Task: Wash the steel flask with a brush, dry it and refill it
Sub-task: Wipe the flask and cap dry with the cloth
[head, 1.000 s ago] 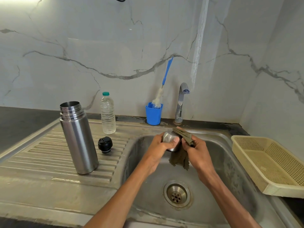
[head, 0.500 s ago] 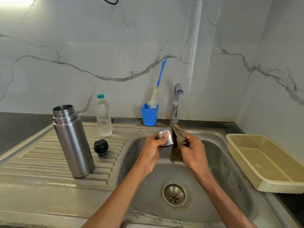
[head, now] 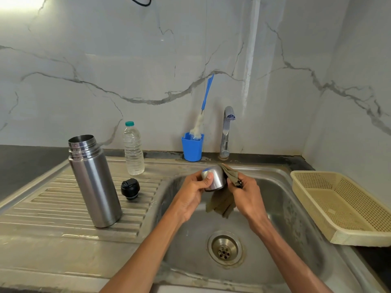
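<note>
So your left hand (head: 195, 188) grips the steel cup (head: 213, 178) over the sink (head: 296, 208), your right hand (head: 245, 193) pinching the cloth (head: 222, 203) just right of it, probably drying. The flask (head: 95, 182) stands upright, far left.

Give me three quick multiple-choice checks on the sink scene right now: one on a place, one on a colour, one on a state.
1. Where does the black stopper lie?
A. in the basin
B. on the ribbed drainboard, right of the steel flask
C. in the cream basket

2. What colour is the cup holding the bottle brush?
A. red
B. green
C. blue

3. How is the flask's mouth?
A. open, uncapped
B. closed by the stopper
C. covered by the cloth

Key: 1 B, it sits on the ribs beside the flask. 2 C, the cup by the tap is blue. 3 A, the threaded rim is bare; the hands, left hand and right hand, wipe the steel cap with the cloth.
</note>
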